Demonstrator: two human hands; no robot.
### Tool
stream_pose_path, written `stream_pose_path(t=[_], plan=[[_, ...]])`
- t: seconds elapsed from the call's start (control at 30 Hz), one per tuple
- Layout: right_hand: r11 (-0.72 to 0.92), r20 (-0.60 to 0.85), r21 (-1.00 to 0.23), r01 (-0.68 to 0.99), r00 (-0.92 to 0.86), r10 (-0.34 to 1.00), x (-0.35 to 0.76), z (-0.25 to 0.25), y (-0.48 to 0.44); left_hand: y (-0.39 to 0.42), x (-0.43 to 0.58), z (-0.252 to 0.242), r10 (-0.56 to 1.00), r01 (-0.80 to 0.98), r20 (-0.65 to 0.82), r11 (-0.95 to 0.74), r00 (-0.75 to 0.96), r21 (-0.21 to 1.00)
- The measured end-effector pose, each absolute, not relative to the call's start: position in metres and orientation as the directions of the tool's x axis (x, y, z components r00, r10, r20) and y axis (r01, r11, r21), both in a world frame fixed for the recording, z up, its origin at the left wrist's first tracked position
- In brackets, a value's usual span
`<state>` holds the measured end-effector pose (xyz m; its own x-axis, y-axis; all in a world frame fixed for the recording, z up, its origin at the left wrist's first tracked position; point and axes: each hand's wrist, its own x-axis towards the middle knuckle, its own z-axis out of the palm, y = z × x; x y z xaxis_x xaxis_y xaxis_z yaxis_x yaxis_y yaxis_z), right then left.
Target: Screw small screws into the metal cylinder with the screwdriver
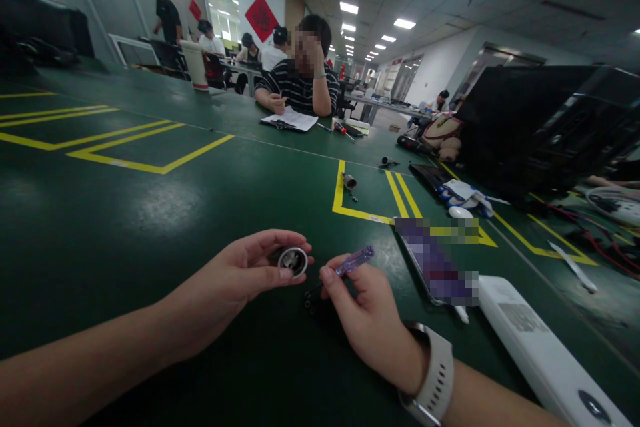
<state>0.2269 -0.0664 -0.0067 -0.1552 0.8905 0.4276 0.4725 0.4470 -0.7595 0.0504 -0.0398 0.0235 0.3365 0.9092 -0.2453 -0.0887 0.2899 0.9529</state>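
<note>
My left hand [245, 267] is closed around a small round metal housing [293, 262], its open end tilted toward me. Inside the ring some metal parts show, too small to name. My right hand [365, 300] grips a screwdriver with a clear purple handle [355, 260]. The handle's end points up and away, and its shaft is mostly hidden by the fingers. Small dark parts [309, 301] lie on the table just left of the right fingers; I cannot tell what they are. The two hands are close together but apart.
A phone [435, 263] and a long white box [545, 353] lie to the right on the green table [125, 213]. Ahead sit a metal cylinder [349, 181] and another small part [386, 162]. A person [300, 80] sits opposite with a clipboard [290, 120]. A black monitor [535, 120] stands right.
</note>
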Motion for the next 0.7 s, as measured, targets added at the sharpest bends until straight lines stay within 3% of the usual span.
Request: stream_pose_path(t=[0.23,0.53,0.7], plan=[[0.517,0.482,-0.696,0.499,-0.209,0.851,0.226,-0.007,-0.071,-0.036,0.049,0.032,0.937,-0.119,-0.258,0.291,0.237,0.949],[0.712,0.66,-0.618,0.332,-0.272,0.7,0.23,0.003,-0.08,-0.036,0.05,0.028,0.942,-0.06,-0.251,0.27,0.223,0.961],[0.735,0.641,-0.594,0.327,-0.36,0.678,0.228,0.0,-0.079,-0.04,0.051,0.03,0.938,-0.042,-0.243,0.261,0.246,0.964]])
